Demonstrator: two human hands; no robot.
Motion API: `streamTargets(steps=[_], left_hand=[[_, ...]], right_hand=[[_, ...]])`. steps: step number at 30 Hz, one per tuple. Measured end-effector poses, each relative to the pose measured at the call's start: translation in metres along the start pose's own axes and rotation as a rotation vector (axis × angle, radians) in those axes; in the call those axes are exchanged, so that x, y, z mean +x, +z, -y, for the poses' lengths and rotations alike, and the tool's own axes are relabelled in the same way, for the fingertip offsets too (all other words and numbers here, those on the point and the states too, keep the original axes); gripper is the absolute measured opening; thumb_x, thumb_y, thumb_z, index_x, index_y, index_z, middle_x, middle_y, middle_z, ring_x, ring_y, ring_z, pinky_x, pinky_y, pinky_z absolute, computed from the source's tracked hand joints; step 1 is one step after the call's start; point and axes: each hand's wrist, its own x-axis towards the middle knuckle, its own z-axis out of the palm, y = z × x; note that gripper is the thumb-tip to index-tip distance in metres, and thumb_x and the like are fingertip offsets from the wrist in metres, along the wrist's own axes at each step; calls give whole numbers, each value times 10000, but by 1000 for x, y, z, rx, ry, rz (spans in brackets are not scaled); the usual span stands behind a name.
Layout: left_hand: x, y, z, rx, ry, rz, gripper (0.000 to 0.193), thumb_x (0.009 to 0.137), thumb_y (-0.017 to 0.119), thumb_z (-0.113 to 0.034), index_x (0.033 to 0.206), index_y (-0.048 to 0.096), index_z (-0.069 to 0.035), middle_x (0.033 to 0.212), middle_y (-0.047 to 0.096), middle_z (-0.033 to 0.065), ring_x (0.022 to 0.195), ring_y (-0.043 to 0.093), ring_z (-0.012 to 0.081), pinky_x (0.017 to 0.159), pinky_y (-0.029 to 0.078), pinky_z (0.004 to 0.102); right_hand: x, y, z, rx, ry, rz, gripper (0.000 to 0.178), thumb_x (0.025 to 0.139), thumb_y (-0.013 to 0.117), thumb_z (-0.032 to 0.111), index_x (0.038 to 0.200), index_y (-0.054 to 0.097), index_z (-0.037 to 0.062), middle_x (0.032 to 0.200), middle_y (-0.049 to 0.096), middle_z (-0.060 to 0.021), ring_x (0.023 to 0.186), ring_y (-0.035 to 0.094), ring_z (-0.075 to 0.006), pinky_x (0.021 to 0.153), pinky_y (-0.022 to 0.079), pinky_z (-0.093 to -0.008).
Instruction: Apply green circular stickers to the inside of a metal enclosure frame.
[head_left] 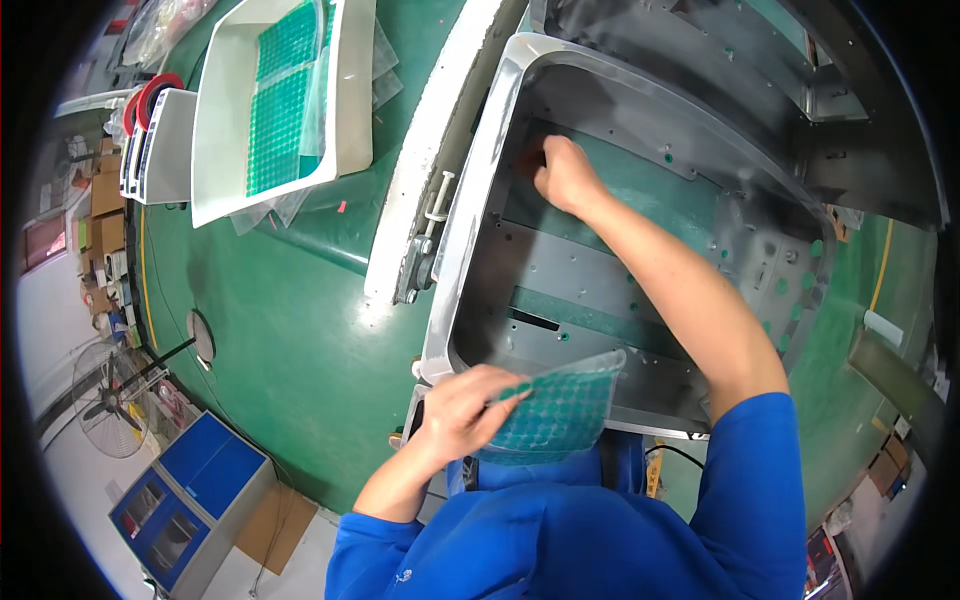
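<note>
My left hand grips a clear plastic sheet covered with small green round stickers, holding it over the near rim of a large grey metal frame. My right hand reaches deep into the frame, fingers pressed against the far inner wall near the green surface showing through the panel. Whether a sticker is under the right fingertips is hidden. Both sleeves are blue.
A white tray with more green sticker sheets lies on the green table at upper left. A white tape dispenser with red rolls stands beside it. A clamp sits by the frame. A fan and blue cabinet stand below left.
</note>
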Motion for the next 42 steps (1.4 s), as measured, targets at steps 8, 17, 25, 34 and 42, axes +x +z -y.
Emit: streamTargets(steps=[8, 17, 25, 34, 42], left_hand=[[-5, 2, 15, -34, 154, 24, 167, 638, 667, 40, 787, 591, 40, 741, 628, 138, 618, 624, 235, 508, 484, 264], [-7, 1, 20, -56, 145, 63, 228, 663, 632, -2, 886, 591, 25, 805, 619, 129, 654, 615, 233, 525, 488, 283], [-4, 1, 18, -59, 146, 61, 225, 665, 636, -1, 885, 594, 24, 799, 620, 123, 640, 614, 224, 510, 483, 275], [-1, 1, 16, -72, 153, 51, 182, 659, 679, 15, 810, 580, 42, 742, 629, 146, 605, 622, 238, 492, 482, 261], [-2, 1, 16, -69, 144, 53, 190, 656, 683, 13, 814, 580, 42, 744, 630, 146, 612, 624, 239, 500, 486, 265]], right_hand=[[21, 6, 0, -194, 126, 182, 181, 636, 520, 3, 767, 640, -31, 871, 607, -221, 897, 582, -326, 727, 480, -358], [20, 0, 9, -238, 103, 210, 185, 695, 523, 75, 818, 655, 39, 912, 619, -151, 913, 577, -297, 734, 475, -354], [17, -4, 16, -265, 83, 203, 188, 730, 539, 149, 875, 636, 76, 923, 612, -145, 901, 568, -307, 720, 465, -379], [13, -3, 16, -239, 90, 146, 183, 735, 548, 188, 845, 625, 64, 895, 609, -156, 860, 569, -326, 702, 459, -403], [11, 4, 11, -286, 26, 62, 168, 750, 552, 225, 806, 616, 80, 845, 609, -146, 792, 573, -344, 646, 458, -426]])
